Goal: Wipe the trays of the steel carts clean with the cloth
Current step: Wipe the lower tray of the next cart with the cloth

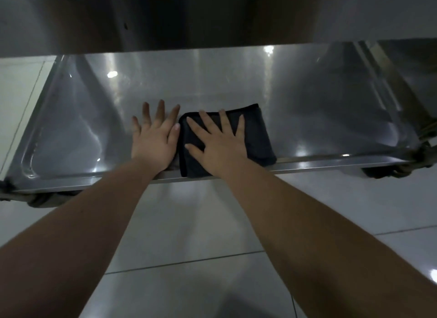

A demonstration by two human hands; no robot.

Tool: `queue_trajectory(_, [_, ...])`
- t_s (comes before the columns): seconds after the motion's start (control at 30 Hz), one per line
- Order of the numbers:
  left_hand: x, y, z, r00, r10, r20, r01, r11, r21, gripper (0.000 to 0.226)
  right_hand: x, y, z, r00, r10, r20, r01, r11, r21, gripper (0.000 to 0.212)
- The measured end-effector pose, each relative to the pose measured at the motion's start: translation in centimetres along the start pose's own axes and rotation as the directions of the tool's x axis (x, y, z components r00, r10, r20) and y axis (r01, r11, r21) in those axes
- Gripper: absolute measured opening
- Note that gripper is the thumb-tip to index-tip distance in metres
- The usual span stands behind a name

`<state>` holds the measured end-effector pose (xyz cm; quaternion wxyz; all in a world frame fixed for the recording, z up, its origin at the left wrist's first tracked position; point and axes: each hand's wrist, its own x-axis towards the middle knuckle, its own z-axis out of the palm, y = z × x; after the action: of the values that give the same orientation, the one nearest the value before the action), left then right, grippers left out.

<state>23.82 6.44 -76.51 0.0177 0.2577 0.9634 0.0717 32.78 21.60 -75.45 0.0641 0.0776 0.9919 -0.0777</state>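
- The cloth (256,133), black and folded into a pad, lies on the lower tray (319,109) of the steel cart, near the middle, with its near edge over the front rim (331,164). A pull toward the person could drag it off onto the tiled floor (189,235).
- The right hand (217,143) presses flat on the cloth with fingers spread and straight, not gripping. With no pinch on the fabric, a fast stroke may let the palm slide over it, or the folds may bunch and open.
- The left hand (153,140) lies flat and open on the bare steel just beside the cloth. Its palm could leave prints on steel meant to be clean, and it blocks a stroke to the left.
- The upper tray (165,21) hangs close above. Reaching for the far corners risks a knock to knuckles or head, and those corners may be missed.
- Leaning weight on both palms could make the cart roll or tip; I cannot tell whether it is braked.
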Motion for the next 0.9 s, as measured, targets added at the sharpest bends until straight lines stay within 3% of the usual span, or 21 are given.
queue_trajectory(0.17, [0.3, -0.1, 0.5, 0.998, -0.055, 0.042, 0.055, 0.998, -0.002, 0.054, -1.2, 2.6, 0.8, 0.996, 0.072, -0.044, -0.073, 0.997, -0.013, 0.067])
queue_trajectory(0.43, [-0.1, 1.3, -0.3, 0.999, 0.015, 0.041, -0.020, 0.992, 0.122, 0.057, -5.1, 16.5, -0.9, 0.960, 0.278, 0.005, -0.277, 0.959, -0.062, 0.070])
queue_trajectory(0.63, [0.8, 11.1, 0.6, 0.980, 0.188, 0.063, -0.193, 0.978, 0.078, 0.057, -4.9, 16.1, -0.4, 0.970, 0.240, -0.047, -0.243, 0.969, -0.051, 0.068])
queue_trajectory(0.77, [1.8, 17.5, 2.2, 0.986, 0.153, 0.065, -0.152, 0.988, -0.015, 0.053, -4.9, 16.1, -0.4, 0.964, 0.261, -0.057, -0.264, 0.963, -0.053, 0.068])
queue_trajectory(0.9, [2.0, 18.5, 3.1, 0.991, 0.121, 0.057, -0.120, 0.993, -0.014, 0.052, -5.0, 16.5, -0.6, 0.961, 0.269, -0.056, -0.271, 0.962, -0.025, 0.072])
